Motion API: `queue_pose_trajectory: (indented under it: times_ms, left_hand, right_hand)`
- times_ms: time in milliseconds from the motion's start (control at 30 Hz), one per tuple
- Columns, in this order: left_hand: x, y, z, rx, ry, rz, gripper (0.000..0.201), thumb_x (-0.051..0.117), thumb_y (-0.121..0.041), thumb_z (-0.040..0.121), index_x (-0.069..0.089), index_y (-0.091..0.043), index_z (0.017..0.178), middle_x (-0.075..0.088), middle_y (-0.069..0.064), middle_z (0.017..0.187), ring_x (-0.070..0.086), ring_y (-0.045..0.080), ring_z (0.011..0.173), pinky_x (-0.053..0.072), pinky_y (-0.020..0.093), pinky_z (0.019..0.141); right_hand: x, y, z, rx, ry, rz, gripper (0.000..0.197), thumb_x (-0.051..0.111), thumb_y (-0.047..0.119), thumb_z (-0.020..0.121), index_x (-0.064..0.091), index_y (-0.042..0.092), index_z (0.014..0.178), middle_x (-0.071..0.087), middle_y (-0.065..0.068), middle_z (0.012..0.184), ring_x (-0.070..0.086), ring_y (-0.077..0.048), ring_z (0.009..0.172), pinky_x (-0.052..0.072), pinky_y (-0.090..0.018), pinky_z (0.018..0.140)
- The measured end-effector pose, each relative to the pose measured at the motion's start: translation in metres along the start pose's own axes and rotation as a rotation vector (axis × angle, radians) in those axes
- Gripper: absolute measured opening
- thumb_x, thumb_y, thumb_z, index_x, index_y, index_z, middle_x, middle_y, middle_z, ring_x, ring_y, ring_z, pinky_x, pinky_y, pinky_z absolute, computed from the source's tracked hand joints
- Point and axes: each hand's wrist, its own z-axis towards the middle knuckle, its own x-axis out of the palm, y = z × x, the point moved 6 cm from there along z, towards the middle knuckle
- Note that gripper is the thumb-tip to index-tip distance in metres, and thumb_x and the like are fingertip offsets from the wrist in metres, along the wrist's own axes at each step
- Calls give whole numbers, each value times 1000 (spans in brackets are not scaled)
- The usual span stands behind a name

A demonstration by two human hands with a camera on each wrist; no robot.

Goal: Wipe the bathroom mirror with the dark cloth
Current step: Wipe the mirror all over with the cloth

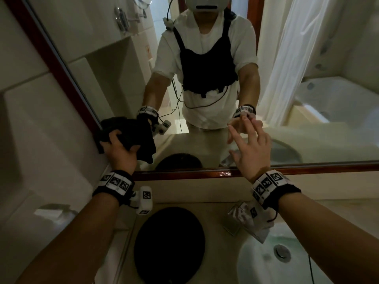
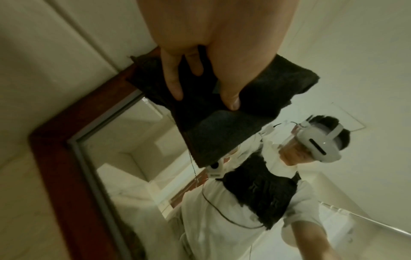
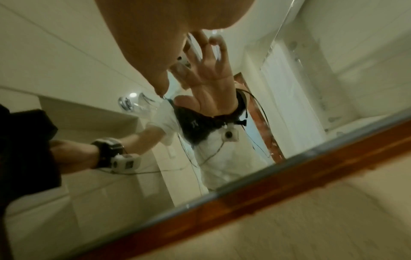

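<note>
The bathroom mirror (image 1: 123, 68) has a reddish wooden frame (image 1: 205, 173). My left hand (image 1: 120, 145) grips the bunched dark cloth (image 1: 133, 132) against the glass at the mirror's lower left corner, partly over the frame. In the left wrist view the thumb and fingers (image 2: 231, 98) curl into the cloth (image 2: 278, 82), which lies against the mirror (image 2: 124, 158). My right hand (image 1: 252, 144) is open with spread fingers, its fingertips touching the glass low at centre right. The right wrist view shows that hand (image 3: 155, 52) meeting its reflection, and the cloth (image 3: 26, 149) at the left edge.
Below the mirror runs a beige counter (image 1: 205, 197). On it lie a round black object (image 1: 170, 244) and a small glass item (image 1: 235, 220). A white basin with a drain (image 1: 283, 251) sits at lower right. A tiled wall (image 1: 30, 119) adjoins the mirror on the left.
</note>
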Motion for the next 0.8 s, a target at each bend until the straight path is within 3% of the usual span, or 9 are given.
queue_pose_trajectory:
  times_ms: [67,133,300,500,633,800]
  left_hand:
    - [-11,-17,5,30,-28,27,61,71,-5,77,42,-12,130,28,24,143,45,42,120,43,48,105]
    - [-21,-30,9,60,-53,22,60,70,-7,78,43,-12,132,28,25,143,45,41,120,42,46,105]
    - [-40,-63,20,80,-101,8,65,75,-18,78,43,-17,134,28,24,142,44,44,120,41,47,106]
    - [-45,-75,22,75,-126,41,65,75,-19,79,41,-20,136,29,23,139,42,44,120,41,50,104]
    - [-36,-64,10,99,-120,60,69,77,-19,78,42,-17,137,32,25,137,43,44,117,42,49,102]
    - [-5,-42,-20,10,-36,32,72,80,-11,74,43,-14,136,33,26,135,46,44,115,44,46,101]
  right_hand:
    - [-13,-1,8,13,-54,37,82,83,34,72,46,29,145,37,-12,150,32,-36,135,32,-54,105]
    - [-28,0,19,5,-107,65,78,84,34,72,50,28,142,43,-13,145,36,-36,131,35,-54,103]
    - [-69,-1,57,-40,-196,29,84,76,41,76,38,28,150,17,-15,162,14,-36,149,16,-61,115]
    - [-71,-11,84,-4,-109,-47,105,76,50,75,14,30,157,-5,-12,165,-5,-34,152,6,-66,116]
    - [-63,-10,82,-6,-104,-39,108,76,49,75,11,29,158,-7,-14,165,-10,-34,151,1,-65,117]
    - [-60,-10,81,-3,-118,-29,106,75,50,75,13,28,158,-4,-16,165,-8,-37,151,0,-66,116]
